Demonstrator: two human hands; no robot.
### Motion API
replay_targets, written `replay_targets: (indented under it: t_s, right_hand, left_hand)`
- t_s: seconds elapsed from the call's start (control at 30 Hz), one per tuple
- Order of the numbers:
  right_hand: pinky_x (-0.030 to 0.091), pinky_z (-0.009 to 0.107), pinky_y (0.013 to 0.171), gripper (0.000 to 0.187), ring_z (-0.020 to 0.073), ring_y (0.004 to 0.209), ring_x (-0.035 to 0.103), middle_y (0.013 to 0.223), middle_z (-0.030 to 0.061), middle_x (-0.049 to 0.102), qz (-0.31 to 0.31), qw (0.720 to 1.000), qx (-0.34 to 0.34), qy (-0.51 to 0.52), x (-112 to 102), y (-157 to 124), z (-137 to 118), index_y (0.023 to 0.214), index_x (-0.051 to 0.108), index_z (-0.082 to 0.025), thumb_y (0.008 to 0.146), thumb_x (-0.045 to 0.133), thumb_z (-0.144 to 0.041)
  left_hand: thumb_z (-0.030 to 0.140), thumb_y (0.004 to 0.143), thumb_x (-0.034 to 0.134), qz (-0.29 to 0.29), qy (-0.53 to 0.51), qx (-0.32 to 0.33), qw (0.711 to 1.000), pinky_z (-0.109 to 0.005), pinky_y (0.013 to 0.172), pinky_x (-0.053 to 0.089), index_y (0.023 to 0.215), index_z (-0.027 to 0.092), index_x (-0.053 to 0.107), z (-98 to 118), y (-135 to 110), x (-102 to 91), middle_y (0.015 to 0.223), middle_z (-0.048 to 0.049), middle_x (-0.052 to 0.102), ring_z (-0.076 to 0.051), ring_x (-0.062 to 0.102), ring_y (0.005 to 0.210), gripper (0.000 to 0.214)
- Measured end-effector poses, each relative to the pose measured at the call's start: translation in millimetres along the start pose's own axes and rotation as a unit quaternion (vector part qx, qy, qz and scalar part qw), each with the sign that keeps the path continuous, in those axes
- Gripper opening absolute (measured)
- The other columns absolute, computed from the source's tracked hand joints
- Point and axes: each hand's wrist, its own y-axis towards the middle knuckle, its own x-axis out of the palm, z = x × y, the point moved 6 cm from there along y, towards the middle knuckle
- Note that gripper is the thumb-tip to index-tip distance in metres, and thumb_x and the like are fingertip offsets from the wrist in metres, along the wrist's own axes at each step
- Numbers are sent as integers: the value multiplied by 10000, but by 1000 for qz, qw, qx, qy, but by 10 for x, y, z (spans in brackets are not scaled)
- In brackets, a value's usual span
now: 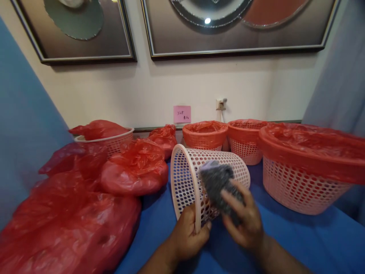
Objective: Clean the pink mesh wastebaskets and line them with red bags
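A pale pink perforated plastic basket (pixel 185 152) is tipped on its side in front of me, its open mouth facing left. My left hand (pixel 186 234) grips the lower part of the rim, with the thumb outside and fingers inside the mouth. Against the outer wall of the basket, my right hand (pixel 243 217) presses a grey cloth (pixel 218 182), slightly smeared by motion. The cloth is bunched under the fingers and covers part of the basket's holes.
Several tied red plastic bags (pixel 68 224) fill the left side of the blue tabletop (pixel 154 232). A large basket lined with a red bag (pixel 305 190) stands at right. Smaller lined baskets (pixel 205 133) line the wall, below a pink note (pixel 182 114) and a socket (pixel 220 104).
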Motion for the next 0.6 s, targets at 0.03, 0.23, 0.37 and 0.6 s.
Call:
replay_targets:
  t_s: [0.03, 0.23, 0.37, 0.6]
  right_hand:
    - [580, 496, 1014, 674, 322, 1359, 550, 1585, 117, 403, -20, 999, -45, 18, 35, -29, -161, 1492, 513, -304, 843, 607, -146]
    - [534, 539, 1070, 576, 319, 1334, 571, 1479, 126, 512, 32, 996, 88, -14, -7, -12, 337, 1435, 570, -295, 872, 605, -175]
    - [470, 591, 1118, 467, 334, 1248, 616, 1327, 147, 618, 102, 939, 325, -53, -126, -76, 1181, 1338, 653, -208, 903, 605, -370]
    - [512, 518, 1098, 600, 313, 1371, 538, 1518, 121, 467, 7, 998, 69, 4, 15, -9, 236, 1467, 528, -294, 882, 611, -191]
  left_hand:
    - [187, 882, 619, 1, 9, 2, 1000, -426, 1040, 554, 1350, 187, 675, 8, 3, 4, 1264, -122, 751, -347, 663, 1232, 471]
    - [193, 911, 577, 12, -15, -29, 999, -438, 1094, 521, 1393, 168, 644, -66, 2, -24, 1293, -117, 740, -346, 629, 1292, 488]
    - [175, 871, 608, 8, -4, -40, 999, -481, 1140, 481, 1406, 174, 645, -93, 6, -39, 1285, -118, 750, -342, 642, 1283, 536]
    - [150, 831, 623, 2, 5, -29, 1000, -443, 1037, 557, 1314, 165, 709, -41, 32, -14, 1225, -112, 774, -342, 696, 1177, 491]
